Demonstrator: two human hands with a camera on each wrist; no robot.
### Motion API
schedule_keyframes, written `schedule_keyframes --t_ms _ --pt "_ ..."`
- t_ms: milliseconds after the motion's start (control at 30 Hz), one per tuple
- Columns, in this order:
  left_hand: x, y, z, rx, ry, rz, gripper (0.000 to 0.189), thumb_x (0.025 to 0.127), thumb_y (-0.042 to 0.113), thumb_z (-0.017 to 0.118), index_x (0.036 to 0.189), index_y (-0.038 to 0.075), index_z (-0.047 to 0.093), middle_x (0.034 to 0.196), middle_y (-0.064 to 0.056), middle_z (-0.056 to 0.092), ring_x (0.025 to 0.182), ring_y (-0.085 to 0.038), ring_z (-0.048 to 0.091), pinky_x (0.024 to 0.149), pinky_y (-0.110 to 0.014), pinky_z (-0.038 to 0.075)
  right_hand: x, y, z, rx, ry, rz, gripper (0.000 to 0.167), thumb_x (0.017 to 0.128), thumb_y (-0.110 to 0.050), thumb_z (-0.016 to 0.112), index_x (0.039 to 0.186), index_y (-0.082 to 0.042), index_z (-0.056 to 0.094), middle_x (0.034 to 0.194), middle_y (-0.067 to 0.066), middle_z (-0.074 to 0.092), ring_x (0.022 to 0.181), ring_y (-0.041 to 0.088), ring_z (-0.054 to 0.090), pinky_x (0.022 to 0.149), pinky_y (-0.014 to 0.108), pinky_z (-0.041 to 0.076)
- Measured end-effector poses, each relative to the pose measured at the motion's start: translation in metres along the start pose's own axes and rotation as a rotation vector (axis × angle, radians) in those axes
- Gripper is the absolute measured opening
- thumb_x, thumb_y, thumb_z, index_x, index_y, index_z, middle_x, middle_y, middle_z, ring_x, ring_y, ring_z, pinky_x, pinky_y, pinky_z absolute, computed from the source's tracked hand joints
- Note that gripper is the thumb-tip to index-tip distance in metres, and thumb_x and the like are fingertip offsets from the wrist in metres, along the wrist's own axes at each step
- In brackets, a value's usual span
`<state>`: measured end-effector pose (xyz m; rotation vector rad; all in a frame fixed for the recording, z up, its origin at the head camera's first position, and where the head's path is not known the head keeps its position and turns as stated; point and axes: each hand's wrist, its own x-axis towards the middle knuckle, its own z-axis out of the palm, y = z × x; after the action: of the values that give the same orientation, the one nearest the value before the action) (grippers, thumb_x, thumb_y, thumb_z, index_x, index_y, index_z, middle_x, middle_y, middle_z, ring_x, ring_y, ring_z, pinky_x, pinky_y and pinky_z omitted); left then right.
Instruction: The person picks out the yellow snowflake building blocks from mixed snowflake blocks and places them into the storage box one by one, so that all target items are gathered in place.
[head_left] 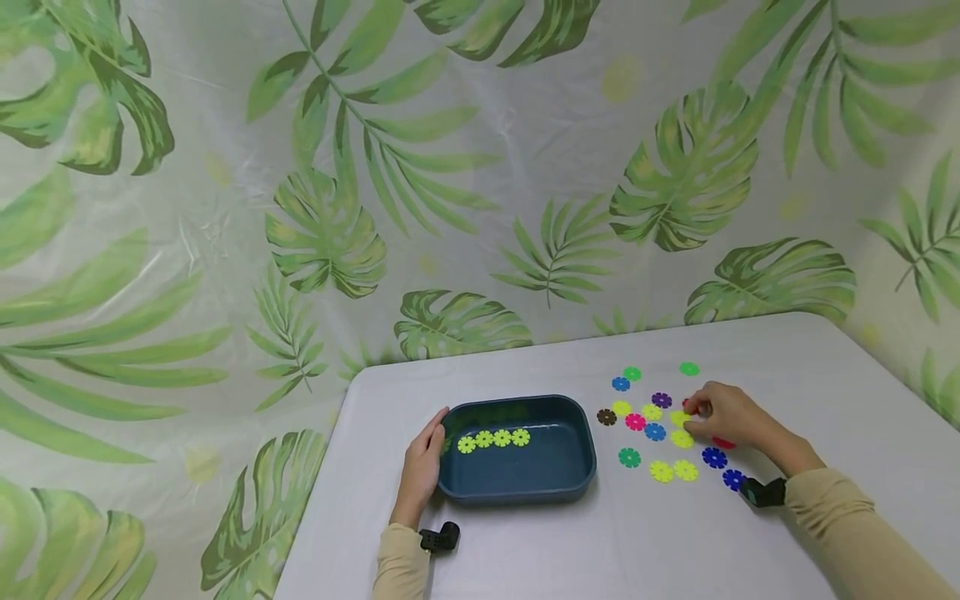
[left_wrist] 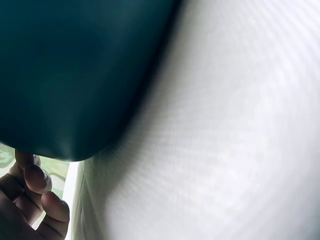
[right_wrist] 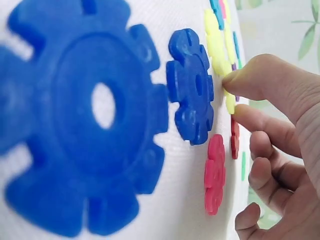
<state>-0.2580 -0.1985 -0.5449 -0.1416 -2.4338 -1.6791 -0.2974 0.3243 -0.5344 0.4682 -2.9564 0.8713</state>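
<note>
A dark blue plastic basin [head_left: 517, 492] holds several yellow snowflake discs [head_left: 502, 438] in a row. My left hand [head_left: 422, 467] grips its left end; in the left wrist view the fingers [left_wrist: 37, 179] curl beside the basin's wall [left_wrist: 75, 100], with the thumb hidden. To the basin's right, several coloured snowflake discs lie spread on the table. Over them my right hand [head_left: 731, 414] pinches a yellow snowflake disc [head_left: 680, 418] between thumb and index finger. In the right wrist view that disc [right_wrist: 230, 102] appears edge-on at the fingertips, the other fingers loosely curled.
Near the right wrist lie dark blue discs [head_left: 715, 457], with a red disc [head_left: 723, 442] close to the hand. Green [head_left: 629, 457], brown [head_left: 607, 417] and purple [head_left: 662, 400] discs lie further left. A leaf-patterned curtain [head_left: 450, 208] hangs behind the white table [head_left: 615, 542].
</note>
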Motion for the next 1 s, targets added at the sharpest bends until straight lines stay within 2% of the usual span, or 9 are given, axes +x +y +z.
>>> schedule_keyframes --t_ms 233,467,633,833,1000 --pt "-0.001 -0.003 0.001 0.001 0.008 -0.027 0.042 0.11 0.033 0.043 0.151 0.023 0.052 0.153 0.004 0.047 0.146 -0.024 0.037 0.12 -0.051 0.029 -0.001 -0.002 0.002 -0.004 -0.008 0.036 0.029 0.079 -0.023 0.085 0.091 0.0 0.073 0.079 0.002 0.054 0.074 0.019 0.048 0.059 0.027 0.041" --pt "-0.002 -0.002 0.001 -0.007 0.007 -0.021 0.042 0.111 0.031 0.044 0.151 0.02 0.051 0.154 0.004 0.047 0.146 -0.024 0.037 0.119 -0.051 0.029 -0.001 -0.003 0.002 -0.021 0.024 0.037 0.027 0.077 -0.023 0.085 0.086 -0.002 0.071 0.078 0.003 0.053 0.073 0.018 0.047 0.059 0.027 0.039" --pt "-0.002 -0.001 0.0 -0.007 0.007 -0.021 0.042 0.111 0.031 0.044 0.151 0.021 0.052 0.153 0.005 0.048 0.145 -0.023 0.037 0.119 -0.051 0.029 -0.002 -0.005 0.0 -0.002 0.049 0.05 0.028 0.075 -0.022 0.084 0.087 0.0 0.071 0.08 0.003 0.057 0.074 0.019 0.048 0.059 0.026 0.042" --pt "-0.001 0.001 0.0 -0.007 0.008 -0.023 0.039 0.11 0.032 0.044 0.148 0.03 0.054 0.153 0.005 0.048 0.145 -0.022 0.038 0.119 -0.05 0.03 0.001 -0.009 -0.001 0.004 0.075 0.049 0.03 0.076 -0.023 0.084 0.09 0.0 0.072 0.082 0.003 0.059 0.075 0.02 0.05 0.061 0.027 0.045" --pt "-0.001 0.002 0.0 -0.009 0.009 -0.024 0.041 0.111 0.032 0.044 0.15 0.024 0.053 0.153 0.004 0.048 0.146 -0.024 0.037 0.119 -0.052 0.029 0.005 -0.018 -0.003 0.008 0.093 0.017 0.025 0.078 -0.022 0.084 0.09 -0.002 0.073 0.086 0.006 0.061 0.078 0.022 0.052 0.065 0.03 0.05"
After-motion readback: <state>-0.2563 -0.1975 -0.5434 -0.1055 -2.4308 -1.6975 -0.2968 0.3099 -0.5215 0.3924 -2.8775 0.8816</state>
